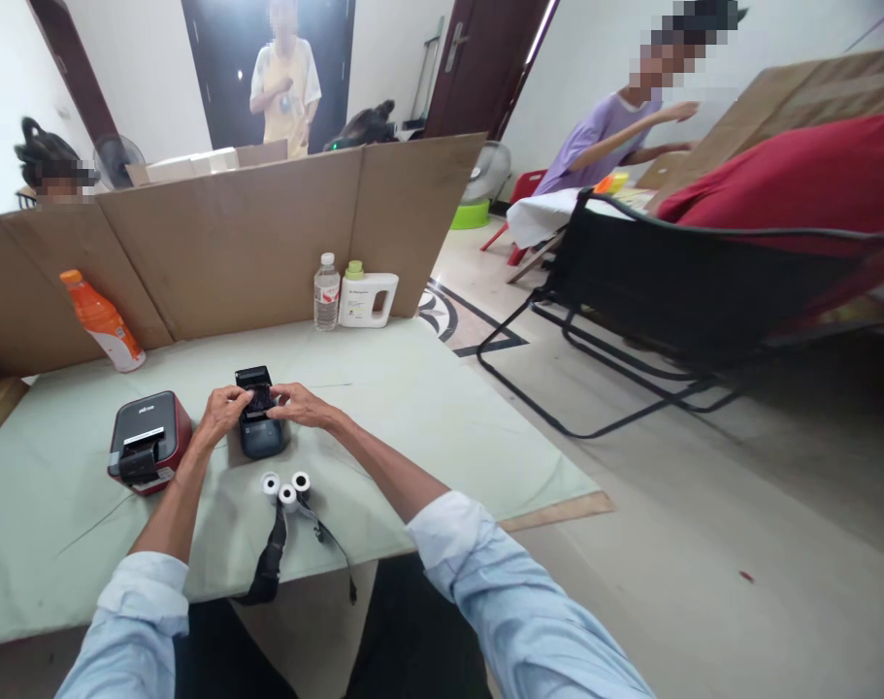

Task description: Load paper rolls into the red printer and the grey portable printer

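A small dark label printer (262,439) stands on the table with its lid (252,376) raised. My left hand (224,412) has its fingers closed at the left edge of the open compartment. From the other side, my right hand (301,405) grips the printer by the right edge of that compartment. The fingertips hide part of the inside, and I cannot make out whether a small piece is between them. Just in front of the printer lie white paper rolls (287,495), with a black strap (268,561) and a thin cable (340,553) beside them.
A larger red and black printer (148,437) stands left of my left forearm. An orange bottle (103,320), a water bottle (326,296) and a white jug (366,301) stand by the cardboard screen (252,233). A black folding chair (631,282) is at right; other people are beyond.
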Tool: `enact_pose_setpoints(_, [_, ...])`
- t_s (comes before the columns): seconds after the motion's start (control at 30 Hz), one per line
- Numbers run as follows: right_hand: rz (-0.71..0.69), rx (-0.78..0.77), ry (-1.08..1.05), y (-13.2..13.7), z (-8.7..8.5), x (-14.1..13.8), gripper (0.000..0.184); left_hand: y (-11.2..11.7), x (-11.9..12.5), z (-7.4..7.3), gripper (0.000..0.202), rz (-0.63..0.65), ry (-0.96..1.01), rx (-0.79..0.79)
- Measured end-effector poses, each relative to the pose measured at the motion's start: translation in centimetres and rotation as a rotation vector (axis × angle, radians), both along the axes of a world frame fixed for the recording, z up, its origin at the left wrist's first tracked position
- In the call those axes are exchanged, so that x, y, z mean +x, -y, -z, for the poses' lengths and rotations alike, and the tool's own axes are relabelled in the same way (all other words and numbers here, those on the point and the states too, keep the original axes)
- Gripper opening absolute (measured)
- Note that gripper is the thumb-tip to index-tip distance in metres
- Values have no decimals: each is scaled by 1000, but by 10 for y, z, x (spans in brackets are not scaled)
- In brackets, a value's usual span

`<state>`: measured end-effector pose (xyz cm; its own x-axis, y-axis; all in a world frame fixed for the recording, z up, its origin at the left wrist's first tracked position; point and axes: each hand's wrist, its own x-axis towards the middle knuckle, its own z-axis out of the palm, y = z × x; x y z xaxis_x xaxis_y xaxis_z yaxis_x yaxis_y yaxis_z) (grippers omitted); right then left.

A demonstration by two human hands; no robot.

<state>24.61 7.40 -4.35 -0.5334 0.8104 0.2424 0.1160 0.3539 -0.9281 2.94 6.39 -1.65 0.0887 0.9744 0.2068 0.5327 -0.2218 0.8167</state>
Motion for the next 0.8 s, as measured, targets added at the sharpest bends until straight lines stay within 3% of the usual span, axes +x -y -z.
enact_pose_setpoints(0.07, [80,8,18,0,-1,-8,17,0,-1,-1,36,-1,-5,-9])
enact_pose_setpoints(0.23, [192,50,10,-2,-3,-22,22,7,-7,-2,31,63,13,-22])
enact_pose_setpoints(0.4, [244,-12,-150,-3,-8,-20,29,17,-8,-4,37,70,-29,-3])
enact_pose_setpoints(0.5, [281,-7,-252,4,-12,-7,37,25,-6,-7,43,25,-60,21])
enact_pose_setpoints(0.63, [373,83,-260,23,-13,25,38,44,-3,-11,35,12,-146,93])
enact_pose_setpoints(0.8, [553,264,-67,54,11,70,25,82,4,-18,25,91,-178,96])
